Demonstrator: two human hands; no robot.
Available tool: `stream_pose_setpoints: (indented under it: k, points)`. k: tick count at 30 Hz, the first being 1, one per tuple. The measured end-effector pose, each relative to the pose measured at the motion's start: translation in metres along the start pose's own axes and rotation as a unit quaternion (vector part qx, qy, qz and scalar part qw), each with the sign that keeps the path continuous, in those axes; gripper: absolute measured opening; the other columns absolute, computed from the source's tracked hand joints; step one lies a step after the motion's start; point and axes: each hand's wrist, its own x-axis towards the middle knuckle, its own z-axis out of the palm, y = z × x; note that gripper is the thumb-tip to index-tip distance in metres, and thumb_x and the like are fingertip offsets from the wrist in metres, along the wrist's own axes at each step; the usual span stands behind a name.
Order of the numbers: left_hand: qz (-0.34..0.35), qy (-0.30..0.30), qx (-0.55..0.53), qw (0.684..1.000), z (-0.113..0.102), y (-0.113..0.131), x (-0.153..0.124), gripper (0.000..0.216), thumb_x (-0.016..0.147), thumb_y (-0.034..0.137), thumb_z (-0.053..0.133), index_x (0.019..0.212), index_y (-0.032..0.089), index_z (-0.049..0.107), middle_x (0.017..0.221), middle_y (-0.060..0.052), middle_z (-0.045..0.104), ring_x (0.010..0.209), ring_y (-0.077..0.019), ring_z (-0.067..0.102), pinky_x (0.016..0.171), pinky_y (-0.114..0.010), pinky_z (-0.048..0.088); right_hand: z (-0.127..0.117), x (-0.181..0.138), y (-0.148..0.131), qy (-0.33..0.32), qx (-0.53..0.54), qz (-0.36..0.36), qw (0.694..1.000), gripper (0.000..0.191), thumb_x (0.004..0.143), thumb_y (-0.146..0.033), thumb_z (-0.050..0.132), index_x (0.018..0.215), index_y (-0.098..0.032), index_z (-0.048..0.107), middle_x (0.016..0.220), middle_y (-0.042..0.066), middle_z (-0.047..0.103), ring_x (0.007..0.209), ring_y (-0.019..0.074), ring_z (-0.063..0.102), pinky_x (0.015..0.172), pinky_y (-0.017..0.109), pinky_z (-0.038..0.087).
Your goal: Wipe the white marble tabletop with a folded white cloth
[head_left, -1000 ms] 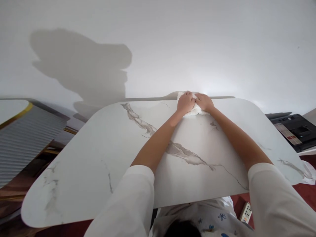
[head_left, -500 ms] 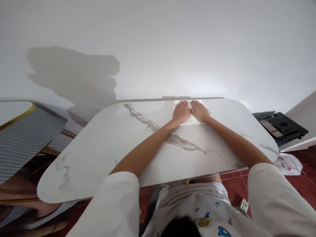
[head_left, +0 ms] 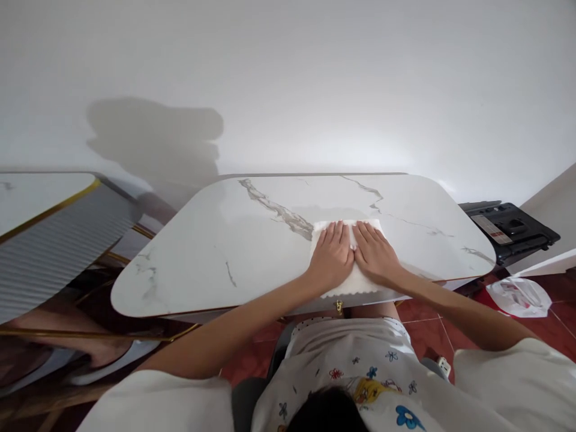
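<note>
A white cloth with a wavy edge is spread flat on the white marble-patterned tabletop, close to its near edge. My left hand lies palm down on the left part of the cloth, fingers stretched forward. Beside it, my right hand presses flat on the right part, its fingers also straight. The two thumbs meet or nearly meet in the middle. Both hands are open and cover much of the cloth.
A pale wall stands behind the table. At left is another table with gold trim; a person's foot shows below it. A black case and a plastic bag are at right. A gold knob sits under the near edge.
Both hands have slid the cloth from the table's far edge back toward me, to the near edge. My elbows are now bent outward. The view has shifted slightly.
</note>
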Motion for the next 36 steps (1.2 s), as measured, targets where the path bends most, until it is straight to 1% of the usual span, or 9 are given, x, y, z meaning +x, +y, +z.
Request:
stream_pose_setpoints:
  k: [2, 5, 9, 12, 15, 19, 23, 29, 36]
  points:
    - [0.006, -0.019, -0.012, 1.000, -0.002, 0.010, -0.012, 0.060, 0.091, 0.026, 0.026, 0.144, 0.000, 0.029, 0.154, -0.019, 0.025, 0.144, -0.0294, 0.016, 0.118, -0.045, 0.017, -0.004, -0.017, -0.001, 0.000, 0.010, 0.001, 1.000, 0.057, 0.091, -0.029, 0.030, 0.144, -0.008, 0.038, 0.150, 0.014, 0.036, 0.141, 0.0257, 0.029, 0.114, 0.045, 0.029]
    - [0.005, -0.056, -0.045, 0.997, -0.001, 0.024, -0.014, 0.062, 0.089, 0.029, 0.030, 0.145, 0.002, 0.028, 0.155, -0.018, 0.021, 0.145, -0.0294, 0.013, 0.118, -0.046, 0.016, -0.010, -0.032, 0.010, -0.005, 0.024, 0.001, 1.000, 0.057, 0.090, -0.029, 0.031, 0.145, -0.014, 0.037, 0.150, 0.010, 0.036, 0.141, 0.0248, 0.028, 0.113, 0.047, 0.031]
    - [0.008, -0.069, -0.099, 0.993, 0.004, 0.046, 0.002, 0.063, 0.087, 0.030, 0.033, 0.147, 0.009, 0.028, 0.156, -0.013, 0.020, 0.145, -0.0282, 0.010, 0.119, -0.045, 0.016, -0.020, -0.042, 0.040, -0.018, 0.025, 0.005, 1.000, 0.058, 0.090, -0.030, 0.031, 0.145, -0.013, 0.038, 0.151, 0.009, 0.036, 0.142, 0.0243, 0.026, 0.114, 0.046, 0.029]
    - [0.011, -0.067, -0.123, 0.990, 0.010, 0.062, 0.018, 0.064, 0.087, 0.029, 0.034, 0.146, 0.007, 0.028, 0.156, -0.014, 0.019, 0.145, -0.0265, 0.010, 0.119, -0.042, 0.015, -0.024, -0.045, 0.063, -0.017, 0.015, 0.016, 1.000, 0.058, 0.091, -0.032, 0.030, 0.144, -0.011, 0.038, 0.150, 0.011, 0.035, 0.142, 0.0248, 0.026, 0.114, 0.047, 0.030]
    - [0.019, -0.062, -0.126, 0.990, 0.016, 0.067, 0.038, 0.064, 0.087, 0.028, 0.034, 0.146, 0.005, 0.027, 0.156, -0.015, 0.019, 0.145, -0.0266, 0.011, 0.119, -0.042, 0.015, -0.022, -0.037, 0.081, -0.006, 0.004, 0.023, 1.000, 0.056, 0.091, -0.030, 0.031, 0.145, -0.015, 0.038, 0.150, 0.010, 0.037, 0.141, 0.0252, 0.028, 0.113, 0.049, 0.031]
    - [0.027, -0.067, -0.105, 0.992, 0.017, 0.056, 0.080, 0.061, 0.089, 0.027, 0.032, 0.146, 0.005, 0.026, 0.156, -0.016, 0.020, 0.145, -0.0282, 0.013, 0.118, -0.045, 0.016, -0.015, 0.001, 0.099, -0.010, -0.013, 0.034, 0.999, 0.057, 0.090, -0.026, 0.030, 0.143, -0.008, 0.039, 0.149, 0.013, 0.037, 0.140, 0.0265, 0.030, 0.114, 0.047, 0.029]
    - [-0.010, -0.074, -0.066, 0.995, 0.018, 0.036, 0.135, 0.060, 0.091, 0.025, 0.030, 0.144, -0.001, 0.026, 0.155, -0.019, 0.021, 0.144, -0.0291, 0.016, 0.118, -0.041, 0.015, -0.006, 0.058, 0.117, -0.017, -0.020, 0.042, 0.999, 0.055, 0.092, -0.024, 0.028, 0.142, -0.005, 0.039, 0.149, 0.015, 0.038, 0.139, 0.0270, 0.032, 0.113, 0.044, 0.029]
    - [-0.002, 0.032, -0.038, 0.999, 0.031, -0.007, 0.202, 0.050, 0.093, 0.022, 0.028, 0.137, 0.002, 0.040, 0.149, -0.018, 0.036, 0.141, -0.0262, 0.028, 0.116, -0.038, 0.020, 0.012, 0.143, 0.143, -0.003, -0.023, 0.027, 0.999, 0.054, 0.090, -0.020, 0.029, 0.140, -0.005, 0.042, 0.147, 0.014, 0.041, 0.138, 0.0253, 0.034, 0.113, 0.039, 0.028]
    - [-0.036, 0.074, -0.031, 0.996, 0.040, -0.035, 0.252, 0.048, 0.092, 0.020, 0.029, 0.135, 0.003, 0.043, 0.146, -0.018, 0.040, 0.139, -0.0276, 0.030, 0.115, -0.042, 0.023, 0.025, 0.205, 0.166, 0.011, 0.021, 0.010, 1.000, 0.052, 0.087, -0.020, 0.034, 0.137, -0.012, 0.047, 0.144, 0.008, 0.046, 0.135, 0.0221, 0.038, 0.112, 0.036, 0.029]
